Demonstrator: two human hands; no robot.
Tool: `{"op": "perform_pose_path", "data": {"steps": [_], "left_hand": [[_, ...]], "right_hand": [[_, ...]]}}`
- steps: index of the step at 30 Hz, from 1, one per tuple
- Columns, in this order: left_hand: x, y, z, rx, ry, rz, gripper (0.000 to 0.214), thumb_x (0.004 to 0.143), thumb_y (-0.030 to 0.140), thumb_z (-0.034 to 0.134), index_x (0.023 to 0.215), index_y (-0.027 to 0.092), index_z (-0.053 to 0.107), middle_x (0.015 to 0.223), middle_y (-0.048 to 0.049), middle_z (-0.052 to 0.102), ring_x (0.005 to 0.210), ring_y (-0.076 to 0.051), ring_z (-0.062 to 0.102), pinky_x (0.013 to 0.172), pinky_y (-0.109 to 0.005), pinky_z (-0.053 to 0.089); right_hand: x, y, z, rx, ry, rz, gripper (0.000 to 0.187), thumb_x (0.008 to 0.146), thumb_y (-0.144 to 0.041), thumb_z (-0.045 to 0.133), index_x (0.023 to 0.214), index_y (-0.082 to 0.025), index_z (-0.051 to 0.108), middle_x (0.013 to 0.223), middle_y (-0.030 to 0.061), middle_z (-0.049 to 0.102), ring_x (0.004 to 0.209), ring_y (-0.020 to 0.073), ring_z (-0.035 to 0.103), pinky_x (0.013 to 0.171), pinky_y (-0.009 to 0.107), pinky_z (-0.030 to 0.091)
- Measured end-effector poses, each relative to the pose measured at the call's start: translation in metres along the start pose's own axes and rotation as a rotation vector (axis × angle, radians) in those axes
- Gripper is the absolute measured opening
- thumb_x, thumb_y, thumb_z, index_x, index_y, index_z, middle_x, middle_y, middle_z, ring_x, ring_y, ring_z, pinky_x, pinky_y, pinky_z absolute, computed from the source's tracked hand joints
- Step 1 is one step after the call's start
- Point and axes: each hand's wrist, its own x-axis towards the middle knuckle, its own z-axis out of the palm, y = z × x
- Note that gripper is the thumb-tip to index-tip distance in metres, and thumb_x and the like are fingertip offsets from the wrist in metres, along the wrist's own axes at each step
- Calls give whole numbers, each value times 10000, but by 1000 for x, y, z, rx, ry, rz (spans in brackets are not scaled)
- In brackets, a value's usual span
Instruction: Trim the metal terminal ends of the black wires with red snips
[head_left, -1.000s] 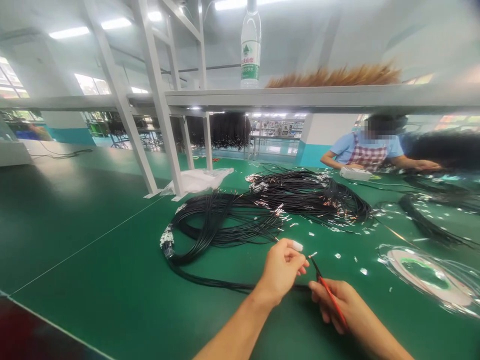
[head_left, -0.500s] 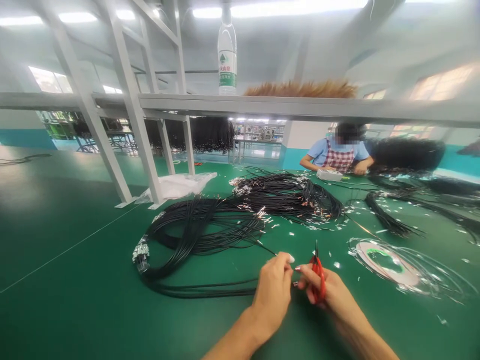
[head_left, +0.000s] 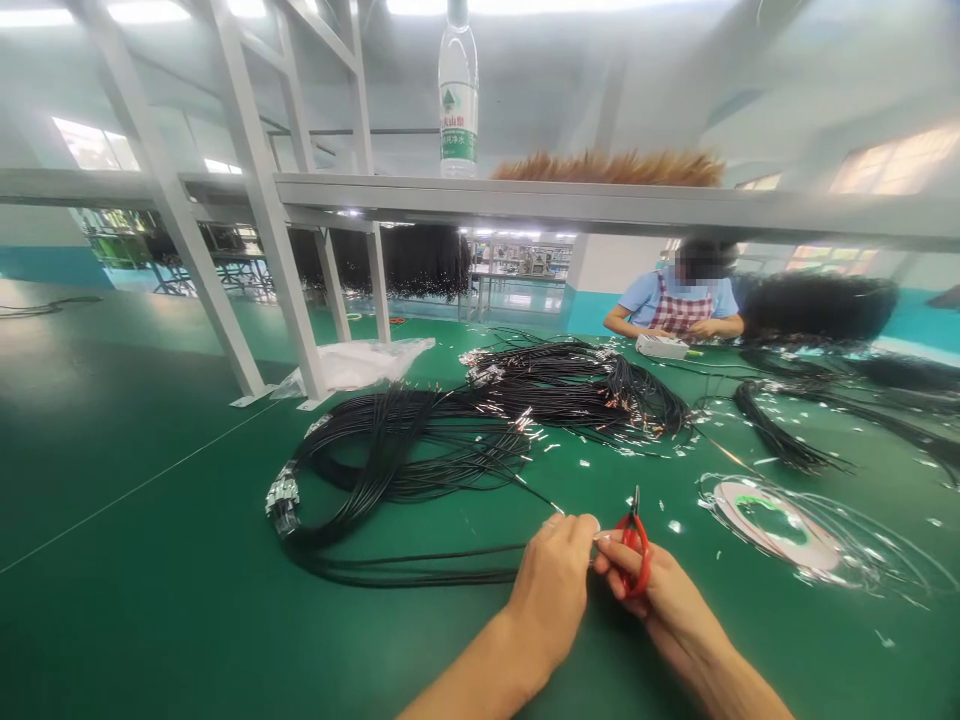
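Observation:
My left hand (head_left: 553, 578) is closed around the ends of a few black cables (head_left: 420, 577), which run leftward from it across the table and loop back into a large bundle. Red-handled scissors (head_left: 636, 555) sit in my right hand (head_left: 664, 590), the handle hooked on the fingers and the dark blades pointing away from me. Thumb and fingertips of that hand are pinched and meet the left fingertips. Whatever tiny piece is between them is too small to make out. Left of the hands, the coiled black cable bundle (head_left: 375, 465) has silvery ends.
A roll of thin strips on a pale reel (head_left: 731, 500) lies at right. Behind the bundle is another cable heap (head_left: 555, 385). White scraps dot the green table (head_left: 187, 620). A grey shelf frame (head_left: 292, 290) bears a water bottle (head_left: 458, 100). A person (head_left: 679, 305) sits across the table.
My fingertips have come together, closing the small gap between the two hands. The scissors stay in my right hand. Across the table, the person's hand has moved inward toward the white box.

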Motion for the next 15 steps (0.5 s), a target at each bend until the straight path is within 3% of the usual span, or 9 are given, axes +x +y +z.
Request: {"op": "perform_pose_path", "data": {"steps": [4,7,11,15], "left_hand": [[-2,3,2,68,-4,50,202,866,42,378,833,191,510,791,-29,612,741,-188,530,683,-294,408],[-1,3,3,-23,-2,-15,197,859,51,384,855,186,527,810,-42,621,764,-190,540,681,-295,409],[4,-3,0,-483,-32,-295,208,833,64,397,945,181,527,717,-7,604,642,-134,526,603,-252,388],[12,-13,-12,-981,-252,-536,161,788,116,473,944,149,497,634,24,569,487,-70,447,499,-205,331]], "right_hand": [[-1,4,0,5,-2,0,396,614,-507,739,580,-163,544,409,-57,412,366,57,291,345,176,138],[-1,7,-1,-7,11,-16,364,651,-486,713,594,-171,540,419,-57,414,363,63,304,340,180,140],[-1,7,-2,-59,47,-85,326,655,-444,731,645,-169,556,494,-26,536,389,65,389,368,175,213],[-3,3,1,-127,21,-163,354,624,-468,765,674,-159,601,530,-1,597,408,91,459,415,202,279]]}}
